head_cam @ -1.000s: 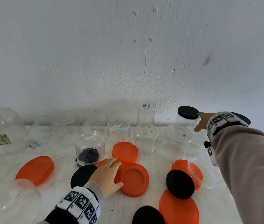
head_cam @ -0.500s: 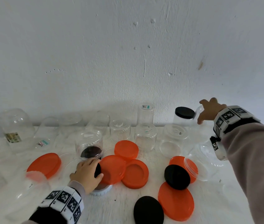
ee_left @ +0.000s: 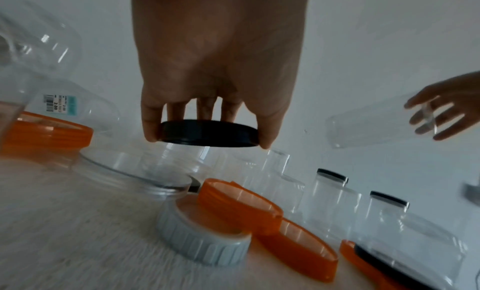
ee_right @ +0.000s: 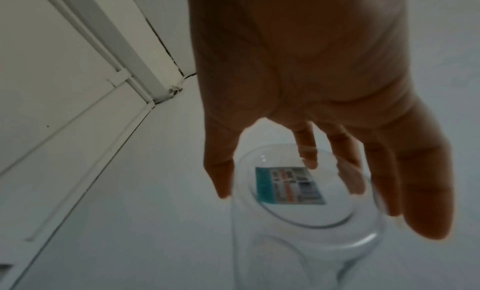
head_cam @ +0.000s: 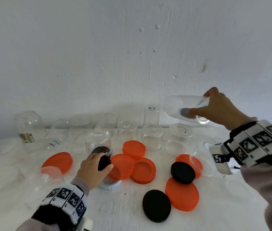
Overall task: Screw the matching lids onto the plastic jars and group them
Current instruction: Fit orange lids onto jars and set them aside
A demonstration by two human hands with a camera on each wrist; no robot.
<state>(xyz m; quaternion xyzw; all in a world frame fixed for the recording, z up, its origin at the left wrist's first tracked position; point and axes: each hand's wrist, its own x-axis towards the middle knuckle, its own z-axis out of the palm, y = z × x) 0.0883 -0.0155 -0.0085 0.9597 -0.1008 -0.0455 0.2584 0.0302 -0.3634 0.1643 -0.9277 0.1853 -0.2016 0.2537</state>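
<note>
— Item one?
— Black lid (ee_left: 209, 135): our left hand (head_cam: 92, 170) has its grip clamped on the rim, fingers curled round it, held above the counter (head_cam: 123, 212). A grey lid (ee_left: 205, 240) sits just below that grip, orange lids (head_cam: 142, 170) beside it.

— Item two?
— Clear jar (head_cam: 184, 106): our right hand (head_cam: 218, 108) grips its base, lifted and tipped sideways. Upturned jars (head_cam: 151, 136) stand below that grip.
</note>
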